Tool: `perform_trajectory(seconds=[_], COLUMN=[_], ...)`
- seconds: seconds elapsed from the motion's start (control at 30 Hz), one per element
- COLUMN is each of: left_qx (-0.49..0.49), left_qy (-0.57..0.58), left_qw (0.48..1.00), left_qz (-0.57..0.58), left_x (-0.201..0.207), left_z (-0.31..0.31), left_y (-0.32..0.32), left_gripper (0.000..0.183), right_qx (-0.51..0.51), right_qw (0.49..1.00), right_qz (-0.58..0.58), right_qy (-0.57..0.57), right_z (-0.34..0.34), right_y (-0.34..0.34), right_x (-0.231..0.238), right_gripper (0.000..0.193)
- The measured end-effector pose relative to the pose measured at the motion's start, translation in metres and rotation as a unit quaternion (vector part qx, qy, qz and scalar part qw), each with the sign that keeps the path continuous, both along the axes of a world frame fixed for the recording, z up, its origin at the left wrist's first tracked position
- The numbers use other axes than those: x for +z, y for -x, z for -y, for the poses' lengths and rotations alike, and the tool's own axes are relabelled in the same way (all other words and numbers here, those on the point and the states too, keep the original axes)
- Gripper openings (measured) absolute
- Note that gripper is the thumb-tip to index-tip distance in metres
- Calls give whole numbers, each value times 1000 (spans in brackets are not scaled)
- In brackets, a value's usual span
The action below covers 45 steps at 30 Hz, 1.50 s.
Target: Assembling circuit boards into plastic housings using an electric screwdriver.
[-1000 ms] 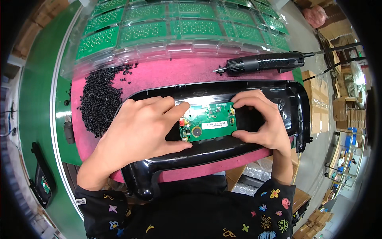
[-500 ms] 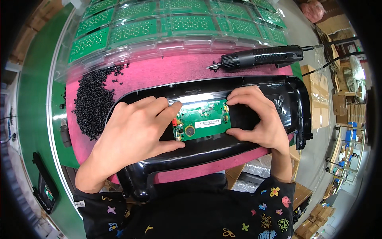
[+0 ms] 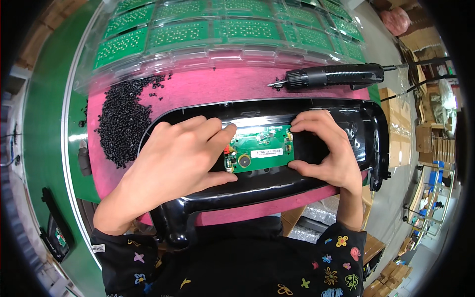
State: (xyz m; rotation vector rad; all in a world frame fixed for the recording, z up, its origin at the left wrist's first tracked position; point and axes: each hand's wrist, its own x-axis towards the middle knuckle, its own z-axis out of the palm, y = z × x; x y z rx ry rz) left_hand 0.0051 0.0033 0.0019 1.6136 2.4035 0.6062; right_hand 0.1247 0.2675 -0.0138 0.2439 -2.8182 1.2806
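Between my two hands is a green circuit board (image 3: 264, 141) with a white label, a round black part and a red connector at its left end. It lies level within the hollow of a long, glossy black plastic housing (image 3: 232, 190); whether it rests on the bottom I cannot tell. My left hand (image 3: 190, 148) grips the board's left end, fingers at the far corner and thumb at the near one. At the right end, my right hand (image 3: 329, 146) does the same with fingers and thumb curved round a gap.
Black screws (image 3: 123, 123) lie heaped on the pink mat (image 3: 198, 81) left of the housing. An electric screwdriver (image 3: 331, 76) lies beyond it at the right. Clear plastic trays (image 3: 198, 52) of green boards span the back. Cardboard boxes (image 3: 398, 126) stand at the right.
The whole scene, housing, screws and screwdriver alike, sits slightly further right in view. Both hands keep their hold on the circuit board, which stays in the housing.
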Motion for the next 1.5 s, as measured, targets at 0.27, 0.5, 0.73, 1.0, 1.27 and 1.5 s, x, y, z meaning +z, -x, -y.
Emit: perform_trajectory(seconds=[0.27,0.5,0.73,1.0,1.27,1.5], left_qx=[-2,5,171,242,207,213], left_qy=[8,-6,-108,13,33,22], left_qw=[1000,1000,978,970,977,976], left_qz=[-22,1,-51,-5,-45,-24], left_x=[-1,3,12,-13,-10,-13], left_z=[2,17,41,46,39,37], left_y=[-3,6,51,66,64,60], left_gripper=[67,63,14,15,21,16], right_qx=[-4,-99,-343,-402,-140,-125], right_qw=[1000,992,890,885,843,756], right_qz=[-2,63,-107,-198,-66,-122], right_qy=[-14,-39,-279,129,515,631], right_z=[0,8,-97,-65,9,28], right_y=[-2,-5,4,67,103,83], right_x=[2,26,24,15,28,54], right_gripper=[55,62,48,57,39,38])
